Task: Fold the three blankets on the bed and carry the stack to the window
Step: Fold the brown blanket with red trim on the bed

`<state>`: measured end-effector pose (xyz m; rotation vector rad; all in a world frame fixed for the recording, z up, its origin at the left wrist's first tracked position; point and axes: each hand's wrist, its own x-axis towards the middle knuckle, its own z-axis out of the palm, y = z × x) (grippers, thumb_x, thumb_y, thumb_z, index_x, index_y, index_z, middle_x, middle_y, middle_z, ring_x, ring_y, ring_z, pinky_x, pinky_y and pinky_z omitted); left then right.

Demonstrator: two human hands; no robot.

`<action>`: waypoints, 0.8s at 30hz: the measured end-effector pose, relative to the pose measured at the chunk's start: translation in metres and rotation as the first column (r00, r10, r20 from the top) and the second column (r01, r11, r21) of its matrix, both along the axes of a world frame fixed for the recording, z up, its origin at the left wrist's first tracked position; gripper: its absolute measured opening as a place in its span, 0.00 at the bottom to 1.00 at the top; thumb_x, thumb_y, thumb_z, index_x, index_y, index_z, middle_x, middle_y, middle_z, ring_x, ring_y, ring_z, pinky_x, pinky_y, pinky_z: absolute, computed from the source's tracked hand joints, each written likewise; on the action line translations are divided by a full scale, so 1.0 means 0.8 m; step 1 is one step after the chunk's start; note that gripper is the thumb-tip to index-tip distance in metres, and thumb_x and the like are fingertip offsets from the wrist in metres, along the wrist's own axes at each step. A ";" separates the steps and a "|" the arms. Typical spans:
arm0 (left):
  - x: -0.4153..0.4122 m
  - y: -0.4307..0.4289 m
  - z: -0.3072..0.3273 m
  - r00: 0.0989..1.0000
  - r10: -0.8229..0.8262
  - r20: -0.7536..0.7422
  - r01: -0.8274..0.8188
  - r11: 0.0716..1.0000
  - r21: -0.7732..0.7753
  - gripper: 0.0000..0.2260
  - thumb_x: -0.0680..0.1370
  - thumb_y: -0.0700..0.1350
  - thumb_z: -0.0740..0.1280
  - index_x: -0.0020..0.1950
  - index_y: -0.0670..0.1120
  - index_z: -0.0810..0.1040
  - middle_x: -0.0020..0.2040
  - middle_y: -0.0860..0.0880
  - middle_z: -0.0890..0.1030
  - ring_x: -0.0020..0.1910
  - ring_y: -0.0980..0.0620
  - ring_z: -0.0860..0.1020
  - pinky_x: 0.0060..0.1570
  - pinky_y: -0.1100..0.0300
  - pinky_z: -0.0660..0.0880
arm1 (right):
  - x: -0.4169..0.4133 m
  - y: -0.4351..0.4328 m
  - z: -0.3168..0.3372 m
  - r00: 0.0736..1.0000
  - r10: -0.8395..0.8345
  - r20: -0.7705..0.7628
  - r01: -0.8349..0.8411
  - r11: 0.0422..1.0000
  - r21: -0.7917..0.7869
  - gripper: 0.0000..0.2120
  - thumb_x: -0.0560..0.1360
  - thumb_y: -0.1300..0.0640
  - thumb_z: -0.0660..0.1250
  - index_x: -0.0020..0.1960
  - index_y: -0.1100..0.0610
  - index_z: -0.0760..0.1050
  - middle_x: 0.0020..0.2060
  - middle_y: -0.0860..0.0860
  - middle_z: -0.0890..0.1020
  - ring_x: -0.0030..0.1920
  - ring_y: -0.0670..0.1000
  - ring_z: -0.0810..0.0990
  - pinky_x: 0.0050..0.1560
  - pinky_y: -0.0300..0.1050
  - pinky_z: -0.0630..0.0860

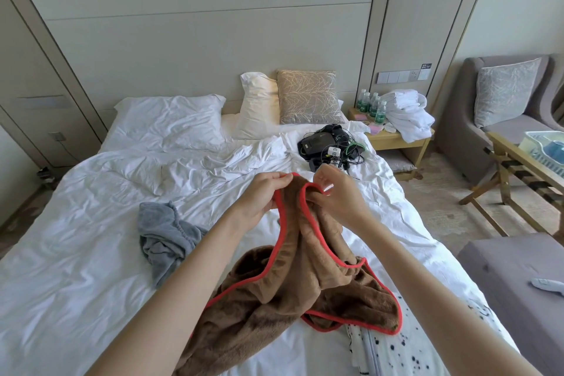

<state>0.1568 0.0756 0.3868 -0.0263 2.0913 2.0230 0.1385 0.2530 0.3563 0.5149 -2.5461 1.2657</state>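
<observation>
A brown fleece blanket point(293, 293) with a red hem hangs bunched over the bed point(76, 238), its lower part piled on the white duvet. My left hand point(259, 195) pinches the red edge at the top. My right hand point(332, 192) grips the same edge a short way to the right. A grey blanket point(164, 238) lies crumpled on the duvet to the left. A white blanket with black spots point(396, 348) lies at the bed's near right corner, partly under the brown one.
Black devices and cables point(329, 146) lie near the pillows point(308, 98). A bedside table point(396, 137) holds water bottles and white towels. Right of the bed stand a grey bench point(515, 278) with a remote, a wooden luggage rack point(515, 162) and a grey armchair point(500, 101).
</observation>
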 end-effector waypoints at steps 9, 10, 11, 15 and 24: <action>0.008 -0.005 -0.001 0.992 -0.120 0.032 0.121 0.992 -0.025 0.19 0.84 0.49 0.58 0.60 0.35 0.79 0.49 0.41 0.79 0.50 0.47 0.77 0.58 0.53 0.74 | -0.010 -0.003 0.023 0.989 0.111 0.101 -0.108 0.994 -0.025 0.07 0.67 0.60 0.75 0.38 0.57 0.76 0.28 0.53 0.77 0.29 0.47 0.69 0.34 0.43 0.65; 0.010 -0.005 -0.001 0.983 -0.177 0.039 0.177 0.984 -0.009 0.22 0.83 0.53 0.58 0.61 0.36 0.79 0.50 0.42 0.79 0.50 0.47 0.77 0.59 0.52 0.74 | -0.012 -0.004 0.025 0.990 0.094 0.108 -0.097 0.995 0.020 0.09 0.66 0.58 0.76 0.37 0.57 0.75 0.27 0.50 0.75 0.29 0.46 0.69 0.33 0.43 0.65; 0.012 -0.004 0.000 0.973 -0.228 0.034 0.228 0.973 -0.014 0.22 0.82 0.56 0.60 0.61 0.39 0.80 0.50 0.43 0.80 0.50 0.48 0.78 0.60 0.52 0.74 | -0.013 -0.004 0.027 0.989 0.082 0.121 -0.090 0.994 0.057 0.12 0.65 0.57 0.77 0.37 0.56 0.74 0.28 0.47 0.74 0.29 0.45 0.68 0.33 0.42 0.65; 0.015 0.001 -0.003 0.971 -0.227 -0.071 0.217 0.969 -0.121 0.11 0.77 0.45 0.71 0.58 0.44 0.81 0.49 0.48 0.83 0.50 0.54 0.81 0.57 0.60 0.75 | -0.022 -0.002 0.035 0.973 0.073 0.220 -0.101 0.988 0.116 0.13 0.65 0.59 0.76 0.42 0.56 0.72 0.40 0.51 0.78 0.40 0.51 0.75 0.43 0.48 0.72; 0.013 -0.012 0.020 0.942 -0.278 -0.188 0.181 0.892 -0.414 0.16 0.79 0.31 0.57 0.56 0.43 0.81 0.50 0.39 0.82 0.48 0.50 0.76 0.53 0.55 0.72 | -0.026 0.007 0.059 0.717 0.387 0.580 -0.463 0.886 -0.019 0.13 0.68 0.57 0.77 0.48 0.60 0.78 0.40 0.53 0.79 0.43 0.48 0.76 0.47 0.45 0.70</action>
